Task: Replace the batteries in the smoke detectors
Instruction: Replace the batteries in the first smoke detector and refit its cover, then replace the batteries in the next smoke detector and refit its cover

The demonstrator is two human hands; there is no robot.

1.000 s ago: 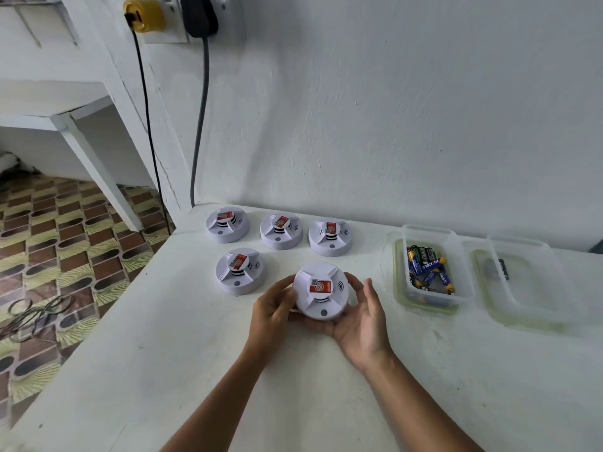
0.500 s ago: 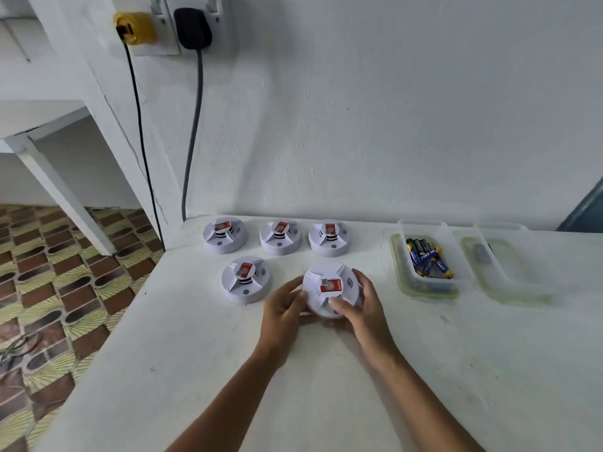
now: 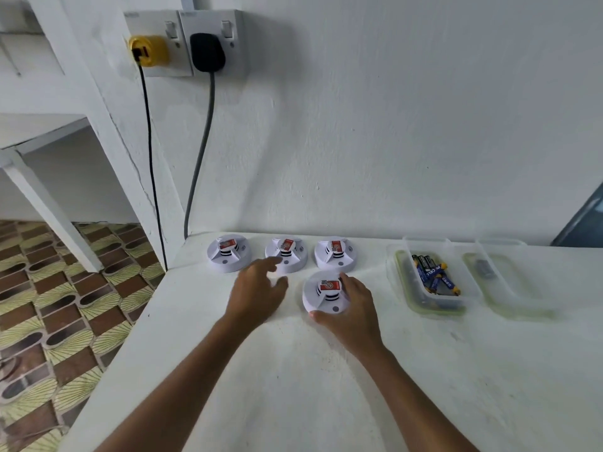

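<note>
A white-painted countertop [image 3: 326, 386] runs along a white plaster wall [image 3: 391, 125], with a patterned brown-and-green tiled floor [image 3: 49, 321] dropping away at its left edge. Three white smoke detectors stand in a row near the wall: the left detector [image 3: 229, 253], the middle detector [image 3: 287, 254] and the right detector [image 3: 336, 254], each carrying a red label on top. A fourth, the front detector [image 3: 323, 293], sits on the counter just in front of the row, and the person's right hand [image 3: 350, 308] grasps it, fingers curved over its right rim and thumb at its near edge. The left hand [image 3: 257, 288] is released, fingers spread and relaxed, held over the counter just left of the front detector and partly covering the near edge of the middle detector; whether it touches the surface cannot be told, as the hand is blurred. To the right, a clear plastic container [image 3: 404, 282] holds a loose pile of blue AA batteries [image 3: 434, 275]. Beside it, farther right, a second clear container [image 3: 509, 298] holds one small dark object [image 3: 484, 269] too indistinct to name. High on the wall, a double socket [image 3: 182, 44] carries a yellow plug [image 3: 148, 50] and a black plug [image 3: 207, 52], their cables hanging down toward the counter's left corner.
</note>
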